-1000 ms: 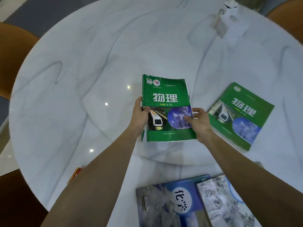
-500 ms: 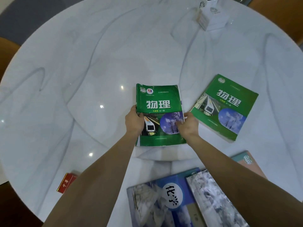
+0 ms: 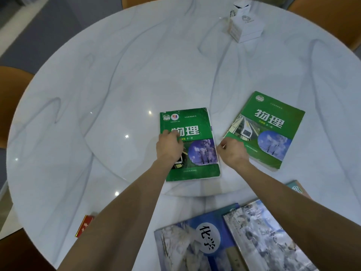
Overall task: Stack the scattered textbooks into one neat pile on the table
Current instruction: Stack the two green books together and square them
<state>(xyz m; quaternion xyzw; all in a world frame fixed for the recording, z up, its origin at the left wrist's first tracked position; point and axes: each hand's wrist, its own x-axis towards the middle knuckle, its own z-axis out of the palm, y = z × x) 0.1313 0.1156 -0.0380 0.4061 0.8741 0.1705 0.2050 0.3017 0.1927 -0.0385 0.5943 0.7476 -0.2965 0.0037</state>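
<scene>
Green textbook (image 3: pixel 192 145) under flat, spread left hand (image 3: pixel 169 147); right hand (image 3: pixel 232 151) loosely curled, empty, beside second green textbook (image 3: pixel 267 130).

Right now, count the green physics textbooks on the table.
2. One green textbook lies at the centre under the left hand; the other lies tilted to its right. Others may be hidden.

Desk (image 3: pixel 117 85): round, white marble pattern with grey veins, raised round inset in the middle. Lying flat on it: worn green book (image 3: pixel 195 153) on the inset's near part; second green book (image 3: pixel 273 130) just to its right, turned at an angle; two blue books near edge, blue book (image 3: pixel 185 241) partly under snowy book (image 3: pixel 273 241); teal book corner (image 3: pixel 296 187) at right; red box (image 3: pixel 84 225) near left edge; white box (image 3: pixel 246 28) far side
</scene>
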